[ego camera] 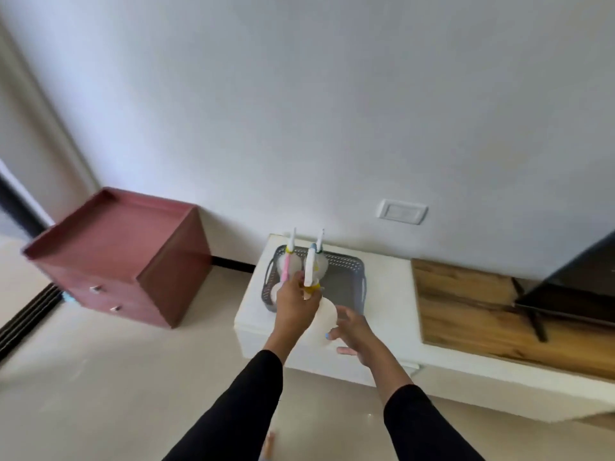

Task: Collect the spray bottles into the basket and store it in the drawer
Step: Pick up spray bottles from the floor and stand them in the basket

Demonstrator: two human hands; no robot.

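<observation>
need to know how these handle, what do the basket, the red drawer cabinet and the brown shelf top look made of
Basket: grey moulded plastic, judging by its perforated walls and cut-out handles.
Red drawer cabinet: matte, uniform colour, raised rim around the top, small shiny knobs; plastic or painted board, hard to tell.
Brown shelf top: wood or wood-look laminate, streaky grain showing.

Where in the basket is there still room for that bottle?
The basket's right half, toward its right handle, is bare. Its left end is crowded with upright spray bottles. The left hand holds another bottle at the front rim.
</observation>
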